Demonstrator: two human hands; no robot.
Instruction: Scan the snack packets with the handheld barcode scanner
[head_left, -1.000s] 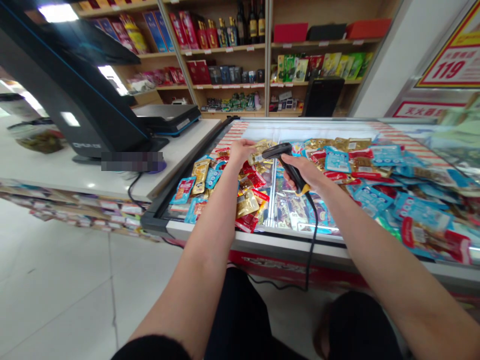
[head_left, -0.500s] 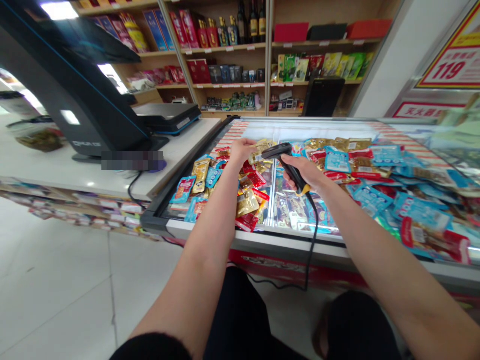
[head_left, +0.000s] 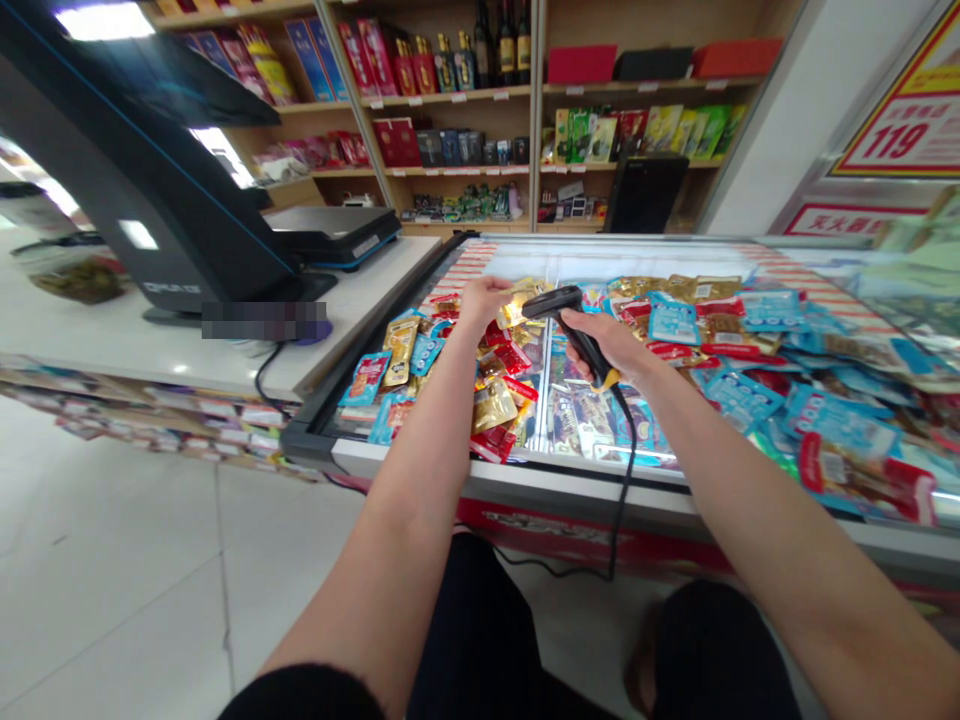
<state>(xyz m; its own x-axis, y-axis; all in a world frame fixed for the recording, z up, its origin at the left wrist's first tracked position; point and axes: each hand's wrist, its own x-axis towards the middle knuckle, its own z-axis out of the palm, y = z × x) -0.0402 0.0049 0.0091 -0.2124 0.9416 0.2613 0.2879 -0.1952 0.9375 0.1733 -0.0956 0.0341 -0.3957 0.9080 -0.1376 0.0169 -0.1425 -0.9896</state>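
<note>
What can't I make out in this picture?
In the head view:
Barcode scanner: grip partly covered by right hand.
Gold packet in left hand: print too small, partly behind scanner.
Scanner cable: path partly hidden behind left forearm.
Rightmost packets: cut off by picture edge.

Packets [head_left: 675,322] seemingly on case [head_left: 540,483], shelves [head_left: 592,89] behind

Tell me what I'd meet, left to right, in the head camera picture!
Tub → scale → left hand → scanner, held in the right hand → 119 sign.
</note>
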